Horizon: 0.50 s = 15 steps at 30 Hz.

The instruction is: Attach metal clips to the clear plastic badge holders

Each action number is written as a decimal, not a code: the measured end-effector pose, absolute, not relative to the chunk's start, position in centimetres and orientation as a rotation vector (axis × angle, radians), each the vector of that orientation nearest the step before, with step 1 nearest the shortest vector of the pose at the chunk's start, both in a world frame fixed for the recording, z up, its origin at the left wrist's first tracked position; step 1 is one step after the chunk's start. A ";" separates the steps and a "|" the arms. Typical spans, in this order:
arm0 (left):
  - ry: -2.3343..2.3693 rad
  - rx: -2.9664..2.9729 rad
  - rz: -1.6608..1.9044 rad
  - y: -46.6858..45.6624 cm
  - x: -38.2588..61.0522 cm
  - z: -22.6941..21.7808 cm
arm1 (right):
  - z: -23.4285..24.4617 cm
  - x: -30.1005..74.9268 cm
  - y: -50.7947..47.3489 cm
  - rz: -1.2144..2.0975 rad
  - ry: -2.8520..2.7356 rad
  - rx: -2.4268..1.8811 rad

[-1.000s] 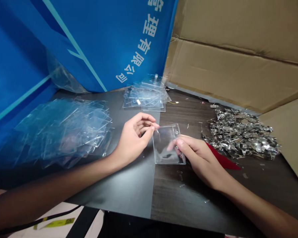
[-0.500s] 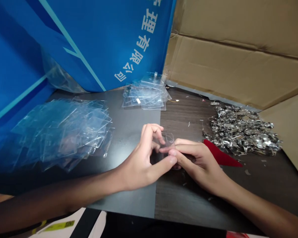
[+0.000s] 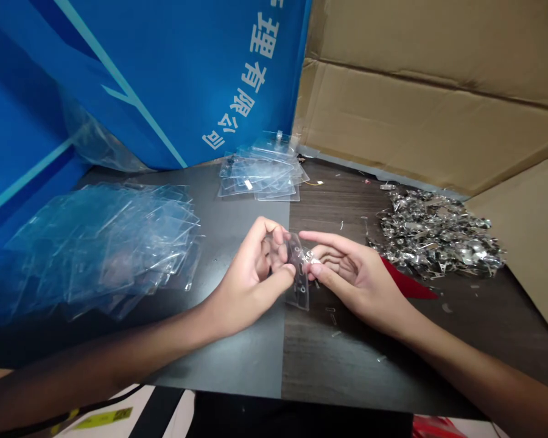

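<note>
My left hand (image 3: 249,286) pinches a clear plastic badge holder (image 3: 301,296) between thumb and fingers. The holder is tilted, and its punched edge with holes and a slot faces right. Close against that edge, my right hand (image 3: 358,274) grips a small shiny metal badge clip (image 3: 309,257) between thumb and fingertips, with its index finger stretched out above. Whether the clip passes through the slot I cannot tell. To the right lies a heap of metal clips (image 3: 442,234), with a flat red piece (image 3: 408,283) partly behind my right hand.
A wide pile of clear plastic holders (image 3: 114,237) covers the left of the table (image 3: 256,359). A smaller stack of holders (image 3: 265,173) lies at the back. Blue printed panels (image 3: 164,73) and a cardboard wall (image 3: 420,115) enclose the far side. Small plastic scraps are scattered about.
My hands have drawn slightly apart. The holder has turned so its punched edge shows, and the metal clip in my right fingers has come into sight. The view has shifted slightly.
</note>
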State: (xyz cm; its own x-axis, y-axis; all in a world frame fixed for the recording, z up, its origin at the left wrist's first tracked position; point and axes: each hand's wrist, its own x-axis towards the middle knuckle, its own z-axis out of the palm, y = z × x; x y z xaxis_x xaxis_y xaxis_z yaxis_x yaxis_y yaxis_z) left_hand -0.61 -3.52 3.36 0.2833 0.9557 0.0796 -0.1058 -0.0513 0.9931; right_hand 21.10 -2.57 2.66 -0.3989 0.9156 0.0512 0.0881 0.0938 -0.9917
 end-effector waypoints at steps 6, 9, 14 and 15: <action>1.020 1.399 1.033 -3.3 -1.1 2.7 | 2.5 21.0 -2.5 1.419 -1.672 -1.001; 1.014 1.440 1.026 -3.2 -1.1 2.3 | 2.5 21.1 -2.6 1.342 -1.727 -1.032; 1.012 1.466 0.974 -3.4 -0.8 2.3 | 2.6 21.4 -2.9 1.060 -1.955 -1.090; 1.008 1.466 0.974 -3.5 -0.7 2.3 | 2.6 21.4 -3.0 1.009 -1.996 -1.094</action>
